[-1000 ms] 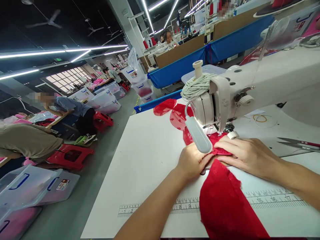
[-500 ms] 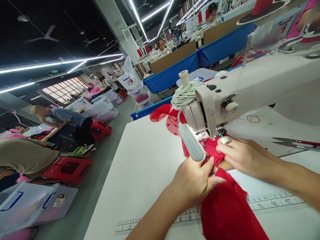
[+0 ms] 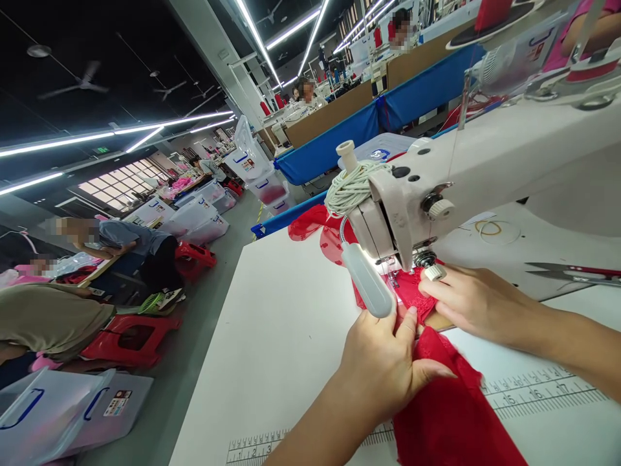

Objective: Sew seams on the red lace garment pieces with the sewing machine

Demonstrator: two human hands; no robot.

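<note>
Red lace-edged fabric (image 3: 451, 414) runs from under the needle area of a white sewing machine (image 3: 485, 162) down over the table's front. My left hand (image 3: 383, 362) presses a finger on the fabric just in front of the presser foot (image 3: 392, 277), its thumb stretched over the lower piece. Part of that hand is hidden behind a grey lamp (image 3: 369, 279). To the right of the foot, my right hand (image 3: 478, 301) pinches the lace edge with bent fingers. More sheer red fabric (image 3: 332, 243) lies behind the machine head.
Scissors (image 3: 577, 274) lie on the table at right. A printed ruler scale (image 3: 533, 393) crosses the white tabletop (image 3: 262, 336) near its front. Pale cord (image 3: 354, 188) is wound on the machine head. Plastic boxes (image 3: 116, 408), red stools (image 3: 130, 340) and seated people are at left.
The view has shifted slightly. My left hand sits a little lower and its thumb reaches further right over the fabric. My right hand keeps nearly the same place beside the foot.
</note>
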